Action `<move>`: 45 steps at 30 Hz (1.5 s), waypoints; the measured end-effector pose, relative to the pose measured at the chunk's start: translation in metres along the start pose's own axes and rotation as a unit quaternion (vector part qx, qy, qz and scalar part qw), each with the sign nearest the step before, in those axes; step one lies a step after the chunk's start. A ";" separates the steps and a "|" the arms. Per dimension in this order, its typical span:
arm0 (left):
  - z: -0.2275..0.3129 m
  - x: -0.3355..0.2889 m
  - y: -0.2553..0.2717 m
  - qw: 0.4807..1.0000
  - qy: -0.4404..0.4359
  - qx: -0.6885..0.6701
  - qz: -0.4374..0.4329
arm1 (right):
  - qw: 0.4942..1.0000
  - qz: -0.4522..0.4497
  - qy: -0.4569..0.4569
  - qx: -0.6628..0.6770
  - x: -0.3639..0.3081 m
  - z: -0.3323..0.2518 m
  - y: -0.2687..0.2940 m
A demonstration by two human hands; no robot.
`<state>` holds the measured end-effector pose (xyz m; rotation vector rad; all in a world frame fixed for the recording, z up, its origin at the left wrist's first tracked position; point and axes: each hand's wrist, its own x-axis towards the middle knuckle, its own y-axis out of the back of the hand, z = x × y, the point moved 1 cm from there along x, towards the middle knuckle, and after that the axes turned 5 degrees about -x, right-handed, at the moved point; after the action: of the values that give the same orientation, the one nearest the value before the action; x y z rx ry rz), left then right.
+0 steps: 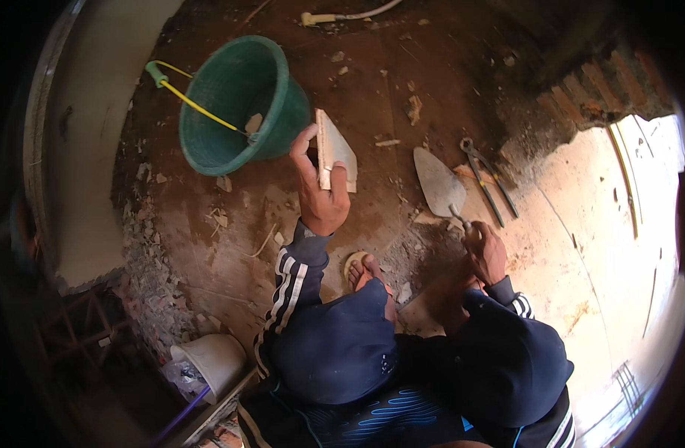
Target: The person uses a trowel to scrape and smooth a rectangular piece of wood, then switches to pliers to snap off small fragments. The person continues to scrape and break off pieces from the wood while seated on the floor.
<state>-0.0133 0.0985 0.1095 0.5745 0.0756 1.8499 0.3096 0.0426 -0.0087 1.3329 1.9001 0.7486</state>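
A tile piece [338,155] is pinched in the half-closed left hand [324,203]; a trowel [436,183], blade ahead of the closed right hand [486,254], is gripped. Tile handling appears underway; a steady pinch seems required next.

Bucket [291,112] left of the tile [335,145], trowel [436,183] right of it, pincers [485,187] beyond the trowel

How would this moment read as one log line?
left hand: holding pale tile | right hand: holding trowel | nearby: green bucket, pincers
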 end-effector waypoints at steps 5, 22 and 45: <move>-0.007 -0.012 -0.012 0.990 0.052 -0.114 -0.057 | 0.981 -0.086 -0.092 0.145 0.008 -0.027 0.038; -0.028 -0.034 -0.035 0.994 0.029 -0.042 -0.100 | 0.898 -0.176 0.124 0.384 0.041 -0.138 0.086; -0.040 -0.033 -0.032 0.989 -0.068 0.083 -0.103 | 0.936 -0.051 0.227 0.263 0.038 -0.136 0.084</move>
<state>0.0062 0.0893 0.0527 0.7777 0.1932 1.6088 0.2383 0.0949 0.1303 1.4374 2.6562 0.5413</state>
